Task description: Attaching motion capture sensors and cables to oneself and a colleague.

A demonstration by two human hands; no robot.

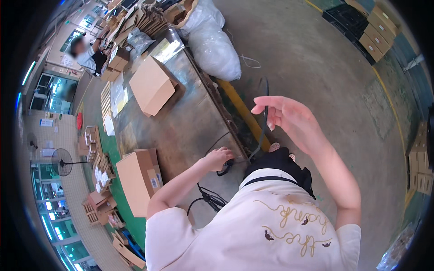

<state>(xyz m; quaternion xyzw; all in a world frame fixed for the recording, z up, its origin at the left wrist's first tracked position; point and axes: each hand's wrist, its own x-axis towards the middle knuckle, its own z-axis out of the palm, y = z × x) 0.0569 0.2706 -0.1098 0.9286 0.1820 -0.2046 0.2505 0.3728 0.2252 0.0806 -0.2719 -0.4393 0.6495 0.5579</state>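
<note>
A black cable (262, 138) rises in a loop from the table's near edge to my right hand (289, 118). That hand is raised over the floor beside the table, its fingers curled around the cable. My left hand (219, 159) is low at the table's near edge, fingers closed over a dark bundle (224, 169) that looks like coiled cable; its underside is hidden. More loose black cable (211, 198) lies in loops near my left forearm. The worn metal-topped table (181, 131) stretches away ahead of me.
A cardboard box (135, 180) stands by my left arm; another carton (151, 86) lies farther along the table. White sacks (212, 52) sit at its far right. Stacked boxes (379, 34) rest at the far right. A co-worker (88, 54) stands at the far left.
</note>
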